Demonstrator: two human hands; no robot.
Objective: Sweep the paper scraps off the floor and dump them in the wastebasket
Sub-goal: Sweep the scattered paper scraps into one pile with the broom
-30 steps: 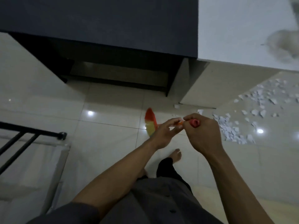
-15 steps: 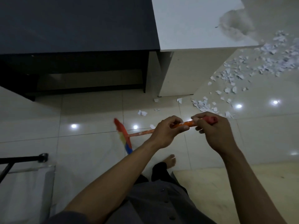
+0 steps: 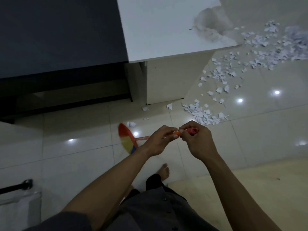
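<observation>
I hold a broom with an orange handle, and both hands grip it. My left hand (image 3: 158,140) is closed around the shaft, and my right hand (image 3: 198,140) is closed around the red handle end. The broom head (image 3: 127,140), with red, yellow and blue bristles, sits on the tile floor left of my hands. White paper scraps (image 3: 205,114) lie scattered on the floor from just beyond my right hand to a thick pile (image 3: 293,42) at the far right. A few stray scraps (image 3: 131,124) lie near the broom head. No wastebasket is in view.
A white cabinet (image 3: 166,30) stands ahead beside a dark desk (image 3: 58,34) with a shadowed gap under it. A black metal rail (image 3: 16,186) pokes in at the lower left. My bare foot (image 3: 164,170) is on the tiles, beside a pale mat (image 3: 250,189).
The view has swung right, bringing more of the scrap pile into sight. The broom head has shifted slightly on the floor. Both hands keep their grip on the handle.
</observation>
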